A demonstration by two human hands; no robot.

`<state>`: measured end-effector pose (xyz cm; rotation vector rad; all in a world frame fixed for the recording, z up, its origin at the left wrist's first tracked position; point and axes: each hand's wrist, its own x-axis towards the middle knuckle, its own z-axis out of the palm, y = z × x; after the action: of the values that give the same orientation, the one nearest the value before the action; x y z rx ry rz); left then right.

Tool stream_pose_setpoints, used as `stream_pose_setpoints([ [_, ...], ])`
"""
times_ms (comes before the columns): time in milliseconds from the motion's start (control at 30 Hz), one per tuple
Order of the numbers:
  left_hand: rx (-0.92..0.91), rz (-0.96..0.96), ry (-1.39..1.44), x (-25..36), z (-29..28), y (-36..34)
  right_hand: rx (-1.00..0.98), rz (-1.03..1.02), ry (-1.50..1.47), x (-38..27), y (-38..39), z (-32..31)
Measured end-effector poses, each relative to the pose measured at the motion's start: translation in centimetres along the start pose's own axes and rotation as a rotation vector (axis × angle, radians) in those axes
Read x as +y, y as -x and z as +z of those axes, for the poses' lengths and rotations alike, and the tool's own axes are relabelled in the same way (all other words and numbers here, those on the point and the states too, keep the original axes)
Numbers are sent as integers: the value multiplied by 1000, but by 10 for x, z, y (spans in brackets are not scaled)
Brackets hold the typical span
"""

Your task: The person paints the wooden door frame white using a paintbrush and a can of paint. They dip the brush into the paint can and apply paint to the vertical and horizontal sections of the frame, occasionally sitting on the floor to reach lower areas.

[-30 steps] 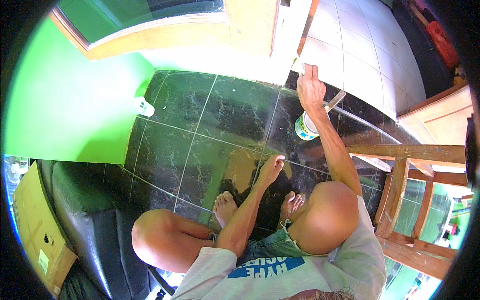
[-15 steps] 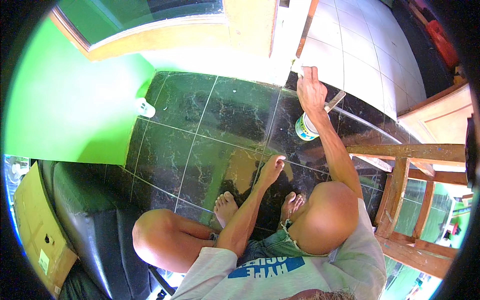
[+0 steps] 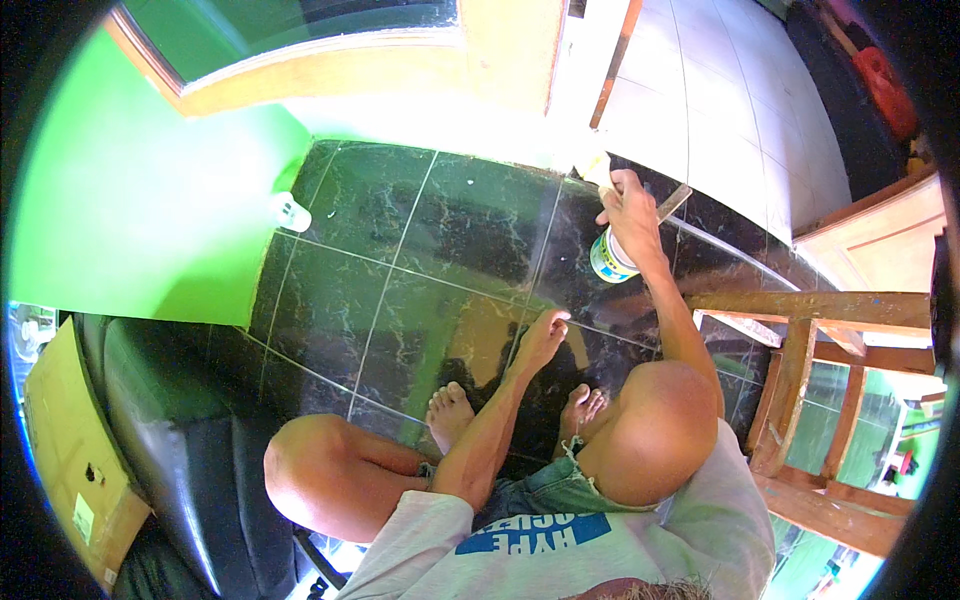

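Hands well apart. Our right hand [image 3: 632, 218] is clamped on a pale tool [image 3: 594, 168], brush-like, end pointing away from us toward the bright wall base; glare washes out its tip, so we can't tell if it touches. Our left hand [image 3: 541, 342] hangs over the floor in front of our feet [image 3: 450, 412], wrist bent, fingers curled; can't tell from here how far they close.

Can [image 3: 606, 257] sits on the dark floor [image 3: 425, 320] just beneath the right hand in view: round, white, with a blue, yellow and green label, rim partly covered by the hand. A flat stick [image 3: 675, 203] juts out past it; its lower end is hidden.

Floor is glossy black tile, white veins, pale joints, brownish reflection near our toes. White tiles [image 3: 715, 125] beyond the threshold.

Room: green wall [image 3: 150, 200] on the left, small white cylinder [image 3: 291, 213] at its foot, wood-framed glass [image 3: 300, 40] up top. Black padded seat [image 3: 190, 430] and cardboard [image 3: 75, 460] lower left, worn wooden frame [image 3: 795, 400] on the right
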<state>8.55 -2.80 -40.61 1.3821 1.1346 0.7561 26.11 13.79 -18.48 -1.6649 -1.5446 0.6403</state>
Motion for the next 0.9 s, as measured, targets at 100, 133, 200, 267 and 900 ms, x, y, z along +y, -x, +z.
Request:
stream_pose_setpoints([
  [100,70,80,-2,-19,6,-2,-194,220,-474,-11,17,-10],
  [133,73,107,-16,-18,5,-2,-219,232,-579,-11,21,-14],
  [200,57,64,-17,-14,6,-3,-298,295,-727,-13,26,-24],
  [267,38,3,-17,-5,4,-3,-334,231,-846,-31,31,-32],
  [900,165,45,-89,-11,11,0,-100,-644,199,7,-36,-2],
])
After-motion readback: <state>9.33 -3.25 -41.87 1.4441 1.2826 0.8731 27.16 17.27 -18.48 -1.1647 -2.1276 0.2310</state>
